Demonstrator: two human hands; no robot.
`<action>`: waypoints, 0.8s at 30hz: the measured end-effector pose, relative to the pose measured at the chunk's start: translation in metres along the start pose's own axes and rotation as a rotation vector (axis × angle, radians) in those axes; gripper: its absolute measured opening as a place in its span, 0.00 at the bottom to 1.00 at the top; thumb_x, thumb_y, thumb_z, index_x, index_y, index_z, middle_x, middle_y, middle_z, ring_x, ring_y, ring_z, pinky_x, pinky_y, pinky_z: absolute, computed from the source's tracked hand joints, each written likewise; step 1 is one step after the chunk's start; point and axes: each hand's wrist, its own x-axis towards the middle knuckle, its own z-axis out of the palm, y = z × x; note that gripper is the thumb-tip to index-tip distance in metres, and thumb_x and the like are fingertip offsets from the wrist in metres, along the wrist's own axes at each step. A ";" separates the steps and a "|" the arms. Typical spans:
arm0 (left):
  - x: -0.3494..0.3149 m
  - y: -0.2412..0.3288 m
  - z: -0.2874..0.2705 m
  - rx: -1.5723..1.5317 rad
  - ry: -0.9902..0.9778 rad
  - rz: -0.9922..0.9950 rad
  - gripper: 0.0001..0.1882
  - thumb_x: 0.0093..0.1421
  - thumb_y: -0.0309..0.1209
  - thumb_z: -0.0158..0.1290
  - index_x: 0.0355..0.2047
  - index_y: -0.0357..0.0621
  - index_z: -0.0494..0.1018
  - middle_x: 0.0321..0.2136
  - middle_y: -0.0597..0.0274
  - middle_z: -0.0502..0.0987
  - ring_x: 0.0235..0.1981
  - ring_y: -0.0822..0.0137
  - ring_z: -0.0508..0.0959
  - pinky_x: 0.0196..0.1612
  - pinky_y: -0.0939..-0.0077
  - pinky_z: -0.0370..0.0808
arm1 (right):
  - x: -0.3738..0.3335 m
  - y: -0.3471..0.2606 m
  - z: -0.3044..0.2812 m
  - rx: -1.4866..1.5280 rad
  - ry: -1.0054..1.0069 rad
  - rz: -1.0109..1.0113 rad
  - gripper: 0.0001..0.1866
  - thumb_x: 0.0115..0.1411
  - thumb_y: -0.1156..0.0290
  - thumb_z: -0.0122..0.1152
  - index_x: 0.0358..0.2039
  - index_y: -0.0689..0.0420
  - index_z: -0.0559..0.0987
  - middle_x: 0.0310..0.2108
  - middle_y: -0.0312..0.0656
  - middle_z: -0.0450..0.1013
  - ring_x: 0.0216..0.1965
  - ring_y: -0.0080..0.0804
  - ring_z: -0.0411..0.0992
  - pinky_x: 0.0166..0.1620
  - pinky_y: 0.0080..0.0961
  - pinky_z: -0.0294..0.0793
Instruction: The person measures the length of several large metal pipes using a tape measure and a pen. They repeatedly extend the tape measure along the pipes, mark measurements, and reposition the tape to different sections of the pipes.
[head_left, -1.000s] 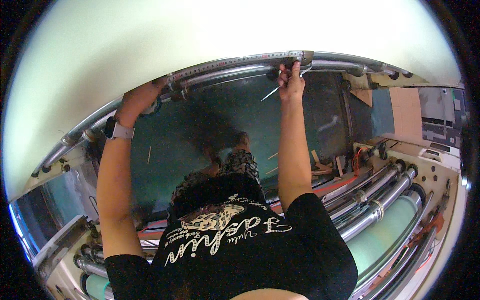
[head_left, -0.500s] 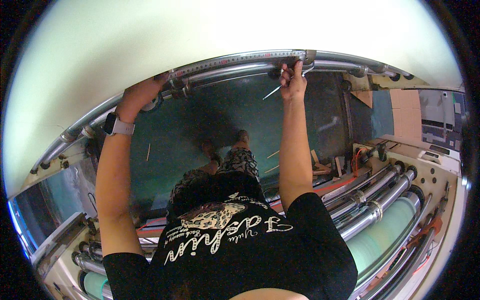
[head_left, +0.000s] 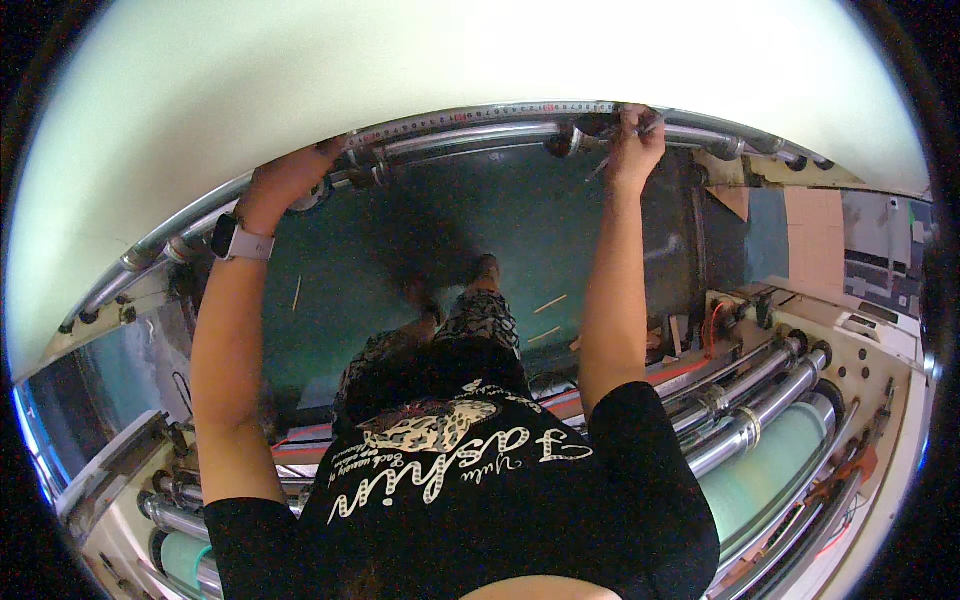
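Observation:
A pale measuring tape (head_left: 500, 111) with dark and red marks lies along a shiny metal bar, stretched between my two hands. At its left end my left hand (head_left: 290, 183) is closed, its shaded fingers pressed over the tape and bar; the fingertips are partly hidden. My right hand (head_left: 638, 150) is closed at the tape's right end, fingers bent up against the bar. Out of this hand sticks a thin bent metal rod (head_left: 600, 168), which looks like a hex key. Just left of it, a dark collar (head_left: 565, 140) sits on the lower metal bar (head_left: 470, 140).
A large white roll or sheet (head_left: 480, 55) bulges above the bars. Behind me on the right stands a machine frame with metal rollers (head_left: 760, 415) and a green-covered roller (head_left: 770, 470). Thin wooden sticks (head_left: 550, 303) lie on the green floor (head_left: 400, 230).
My right hand has moved right along the bar with the rod, turning its fingers up. The tape's marks have shifted slightly right. My left hand has stayed nearly still.

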 end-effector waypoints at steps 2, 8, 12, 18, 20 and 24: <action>-0.001 0.002 0.001 0.047 0.093 0.061 0.17 0.53 0.42 0.48 0.38 0.45 0.71 0.34 0.53 0.74 0.36 0.52 0.73 0.40 0.62 0.69 | 0.008 0.009 0.000 -0.009 -0.020 -0.085 0.06 0.52 0.71 0.58 0.25 0.57 0.70 0.21 0.30 0.65 0.22 0.17 0.59 0.26 0.15 0.59; 0.000 0.005 -0.001 0.133 0.120 0.154 0.15 0.53 0.39 0.48 0.37 0.45 0.72 0.33 0.53 0.74 0.34 0.52 0.73 0.38 0.63 0.70 | 0.010 0.017 -0.002 0.053 -0.011 -0.004 0.05 0.53 0.75 0.56 0.23 0.54 0.69 0.16 0.30 0.63 0.13 0.16 0.56 0.15 0.14 0.53; -0.001 -0.003 0.002 0.024 0.088 0.113 0.15 0.54 0.39 0.48 0.38 0.44 0.71 0.34 0.52 0.74 0.36 0.51 0.73 0.39 0.62 0.69 | 0.010 0.010 0.000 0.193 -0.046 0.064 0.06 0.52 0.77 0.56 0.23 0.53 0.69 0.15 0.31 0.63 0.13 0.17 0.57 0.14 0.15 0.53; -0.003 0.006 -0.013 -0.064 -0.098 -0.050 0.23 0.57 0.47 0.43 0.46 0.46 0.66 0.45 0.51 0.68 0.47 0.51 0.67 0.50 0.61 0.63 | 0.004 0.005 0.004 0.213 -0.041 0.114 0.04 0.50 0.75 0.58 0.23 0.53 0.72 0.16 0.29 0.64 0.15 0.17 0.59 0.16 0.15 0.55; 0.001 0.002 -0.007 -0.013 -0.129 -0.061 0.23 0.56 0.48 0.43 0.46 0.47 0.66 0.44 0.50 0.69 0.46 0.50 0.68 0.49 0.60 0.64 | 0.019 0.027 -0.011 0.118 -0.064 0.061 0.03 0.50 0.76 0.58 0.24 0.55 0.72 0.15 0.30 0.64 0.14 0.16 0.59 0.16 0.14 0.54; 0.003 0.008 -0.011 -0.031 -0.129 -0.074 0.23 0.56 0.50 0.42 0.45 0.47 0.67 0.43 0.50 0.69 0.45 0.49 0.69 0.47 0.58 0.65 | 0.013 0.015 -0.012 0.111 -0.029 0.067 0.03 0.48 0.79 0.58 0.24 0.57 0.74 0.21 0.32 0.68 0.20 0.17 0.61 0.21 0.15 0.59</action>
